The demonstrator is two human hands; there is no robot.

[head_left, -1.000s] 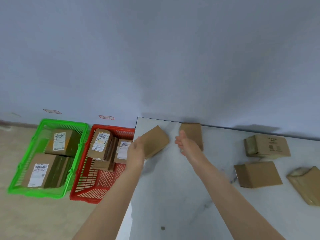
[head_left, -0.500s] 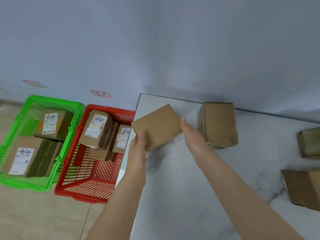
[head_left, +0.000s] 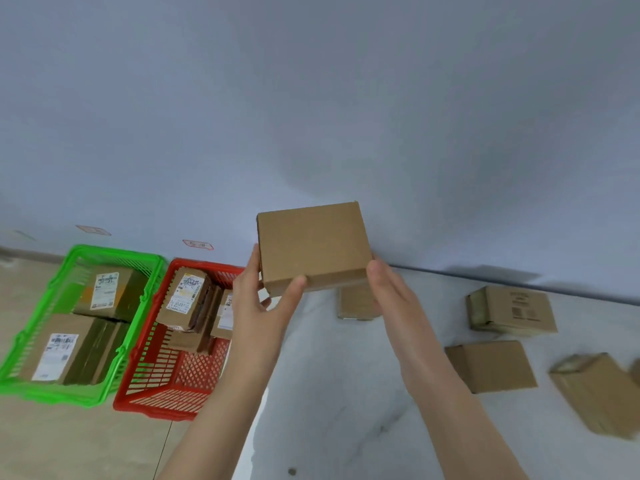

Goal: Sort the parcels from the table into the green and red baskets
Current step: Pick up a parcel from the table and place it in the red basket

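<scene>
held parcel (head_left: 313,247): plain brown box, no label on visible faces, lifted above table's far left corner, top roughly level. left hand (head_left: 258,306) grasps its left end, thumb over near edge, fingers up left side. right hand (head_left: 391,292) flat against right end, fingers straight, pressing, not wrapped.

table (head_left: 346,393): white marble. small parcel (head_left: 355,304) just behind right hand; printed box (head_left: 512,310), plain box (head_left: 491,365), crumpled parcel (head_left: 595,393) further right.

floor, left of table: red basket (head_left: 162,393) beside green basket (head_left: 86,258), touching, both holding labelled parcels.
</scene>
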